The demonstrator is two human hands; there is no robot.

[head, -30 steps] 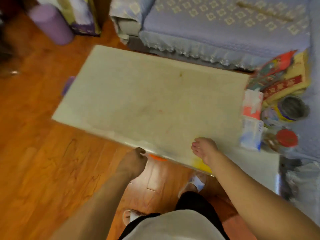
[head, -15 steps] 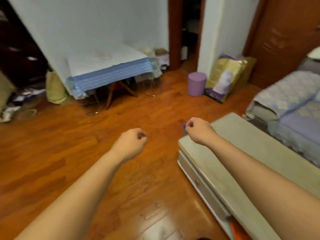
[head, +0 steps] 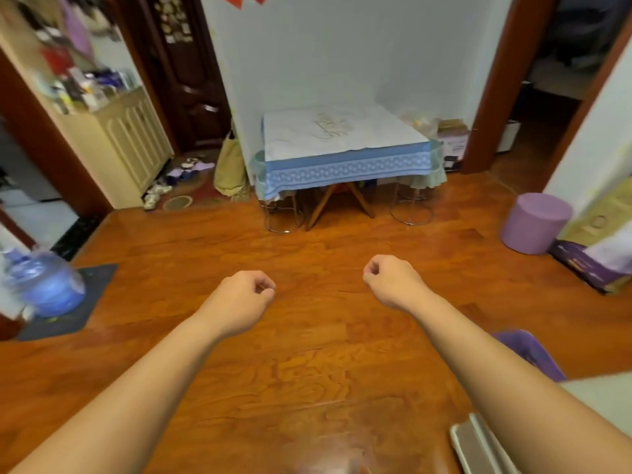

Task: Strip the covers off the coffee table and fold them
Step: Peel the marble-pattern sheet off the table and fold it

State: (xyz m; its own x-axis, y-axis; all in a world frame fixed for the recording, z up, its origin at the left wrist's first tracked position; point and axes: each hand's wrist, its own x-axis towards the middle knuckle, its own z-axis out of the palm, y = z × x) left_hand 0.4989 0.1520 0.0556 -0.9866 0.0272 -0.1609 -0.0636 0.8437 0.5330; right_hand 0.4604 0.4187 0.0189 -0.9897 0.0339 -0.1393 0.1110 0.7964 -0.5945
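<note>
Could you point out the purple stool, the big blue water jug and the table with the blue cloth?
purple stool (head: pixel 533 223): head view, on its side wall.
blue water jug (head: pixel 48 285): head view, on its body.
table with the blue cloth (head: pixel 345 169): head view, on the cloth's front drop.

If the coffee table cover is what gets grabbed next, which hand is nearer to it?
Probably the right hand. The coffee table shows only at the lower right corner of the view, beside the right forearm, while the left hand hangs over bare floor. Both hands are curled with nothing visible in their grip.
</note>
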